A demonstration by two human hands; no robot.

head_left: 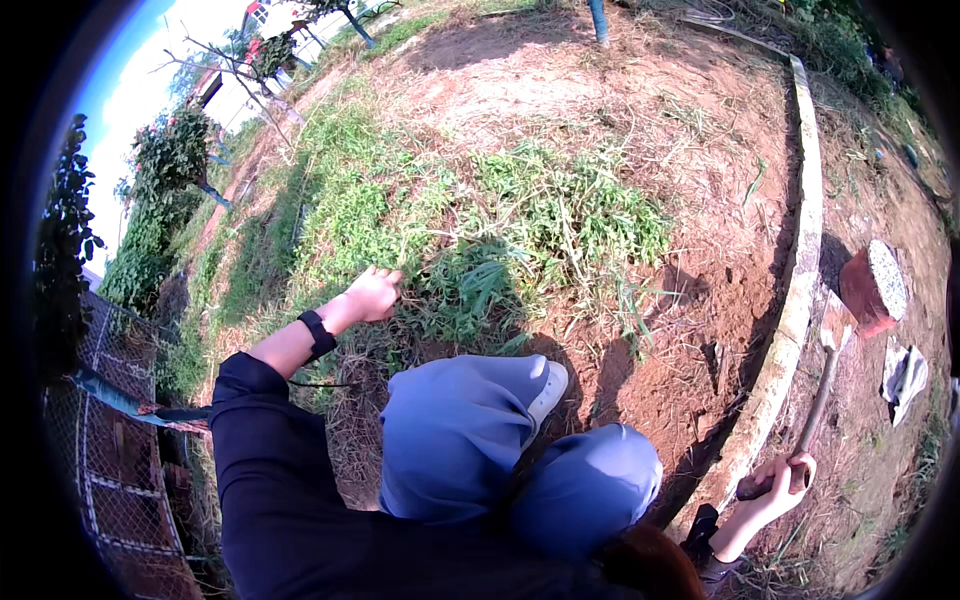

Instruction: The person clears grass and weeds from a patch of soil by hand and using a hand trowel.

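Observation:
My left hand [374, 294], with a dark band on the wrist, is closed above the green weeds [475, 285] left of my knees. Whether anything is inside its curled fingers is hidden. Out at the lower right, my right hand [783, 484] grips the looped handle of a shovel [820, 398]. The shovel's shaft points away from me, and its head rests over the ground beyond the pale curb, with the blade's outline hard to make out. Leafy weeds [570, 205] spread ahead of my knees, beside bare reddish soil [650, 375].
A pale concrete curb [805, 215] curves along the right side. Past it lie a red block with a speckled face [873, 288] and a crumpled grey-white cloth [903, 378]. Wire fencing [115, 450] stands at the left, below small trees [170, 150]. A blue-painted trunk [598, 20] rises far ahead.

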